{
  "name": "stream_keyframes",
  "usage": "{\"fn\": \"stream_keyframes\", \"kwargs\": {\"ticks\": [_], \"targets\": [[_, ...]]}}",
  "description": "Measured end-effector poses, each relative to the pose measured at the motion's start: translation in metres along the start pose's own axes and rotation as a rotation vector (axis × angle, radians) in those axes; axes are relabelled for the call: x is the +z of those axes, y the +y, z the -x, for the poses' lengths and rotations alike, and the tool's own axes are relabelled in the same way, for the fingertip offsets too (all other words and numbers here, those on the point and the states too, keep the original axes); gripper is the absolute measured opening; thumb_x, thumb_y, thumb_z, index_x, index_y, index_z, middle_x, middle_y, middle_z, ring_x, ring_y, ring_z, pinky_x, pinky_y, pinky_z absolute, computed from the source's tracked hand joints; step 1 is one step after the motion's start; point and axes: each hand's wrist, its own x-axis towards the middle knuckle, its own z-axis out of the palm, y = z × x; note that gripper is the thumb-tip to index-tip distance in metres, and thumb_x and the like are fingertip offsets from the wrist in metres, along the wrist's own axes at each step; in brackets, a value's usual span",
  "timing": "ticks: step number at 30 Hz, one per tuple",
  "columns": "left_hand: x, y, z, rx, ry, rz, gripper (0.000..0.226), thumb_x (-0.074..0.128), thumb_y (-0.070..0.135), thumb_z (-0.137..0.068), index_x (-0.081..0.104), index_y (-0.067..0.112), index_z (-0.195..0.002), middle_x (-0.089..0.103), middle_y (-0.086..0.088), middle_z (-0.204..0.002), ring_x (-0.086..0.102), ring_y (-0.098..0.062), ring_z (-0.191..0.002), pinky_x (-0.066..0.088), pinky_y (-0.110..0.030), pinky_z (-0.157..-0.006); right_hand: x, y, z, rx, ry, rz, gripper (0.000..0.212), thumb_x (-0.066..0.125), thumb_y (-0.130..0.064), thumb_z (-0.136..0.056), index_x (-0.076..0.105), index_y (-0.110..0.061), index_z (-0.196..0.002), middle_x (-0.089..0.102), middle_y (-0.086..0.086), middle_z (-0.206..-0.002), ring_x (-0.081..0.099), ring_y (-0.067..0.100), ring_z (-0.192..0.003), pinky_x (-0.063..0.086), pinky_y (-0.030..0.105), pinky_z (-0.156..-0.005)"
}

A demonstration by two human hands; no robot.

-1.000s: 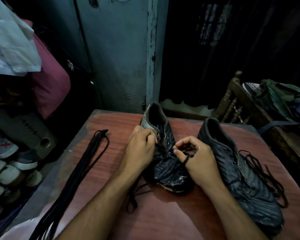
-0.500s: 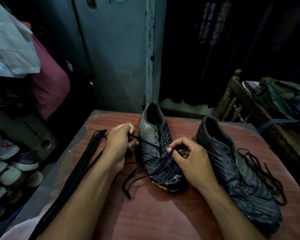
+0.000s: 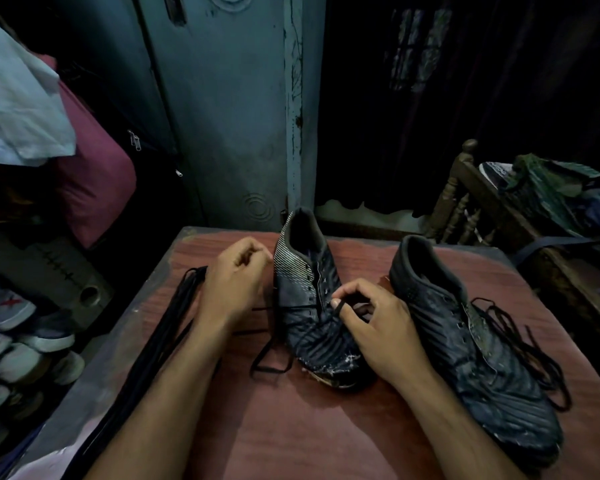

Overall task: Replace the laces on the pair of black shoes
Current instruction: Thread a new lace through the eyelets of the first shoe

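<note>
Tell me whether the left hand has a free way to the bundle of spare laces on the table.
Probably yes. The bundle of laces lies just beside the left hand with bare table between; but its fingers look curled on the shoe's lace, so they'd need to let go first.

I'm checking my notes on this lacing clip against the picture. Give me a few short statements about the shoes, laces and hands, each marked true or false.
1. Two black shoes stand on the reddish table. True: the left shoe and the right shoe.
2. The right hand pinches a lace on the left shoe. True: its fingertips hold a black lace over the eyelets.
3. The bundle of spare laces lies right of both shoes. False: it lies at the table's left edge.
4. The left hand rests flat and open on the table. False: its fingers are curled beside the left shoe.
5. The right shoe is neatly laced. False: a loose lace lies tangled beside it.
</note>
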Motion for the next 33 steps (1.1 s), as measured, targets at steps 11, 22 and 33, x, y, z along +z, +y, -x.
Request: {"fn": "stream_keyframes", "kwargs": {"ticks": [11, 22, 33], "targets": [[-0.006, -0.012, -0.002, 0.335, -0.444, -0.426, 0.007, 0.079, 0.033, -0.087, 0.072, 0.033, -0.087, 0.063, 0.015, -0.089, 0.059, 0.002, -0.086, 0.047, -0.028, -0.077, -0.001, 0.001, -0.002, -0.002, 0.016, -0.037, 0.012, 0.070, -0.016, -0.093, 0.073, -0.027, -0.091, 0.072, -0.018, -0.090, 0.068, 0.002, -0.083, 0.056, 0.031, -0.077], [0.011, 0.011, 0.011, -0.214, -0.238, 0.517, 0.019, 0.043, 0.017, -0.109, 0.044, 0.019, -0.091, 0.076, -0.005, -0.089, 0.066, -0.008, -0.069, 0.047, -0.018, -0.053, -0.002, 0.000, -0.001, -0.020, 0.014, -0.026, 0.013, 0.069, -0.013, -0.094, 0.073, -0.025, -0.092, 0.071, -0.017, -0.090, 0.065, 0.001, -0.087, 0.041, 0.008, -0.070], [0.005, -0.005, 0.006, 0.078, -0.187, -0.014, 0.004, 0.077, 0.022, -0.090, 0.074, 0.022, -0.088, 0.071, 0.015, -0.074, 0.062, 0.001, -0.066, 0.048, -0.018, -0.064, -0.003, 0.004, -0.002, -0.043, 0.006, -0.031, 0.011, 0.068, -0.016, -0.095, 0.072, -0.026, -0.093, 0.071, -0.016, -0.090, 0.066, 0.005, -0.087, 0.051, 0.026, -0.075]]}}
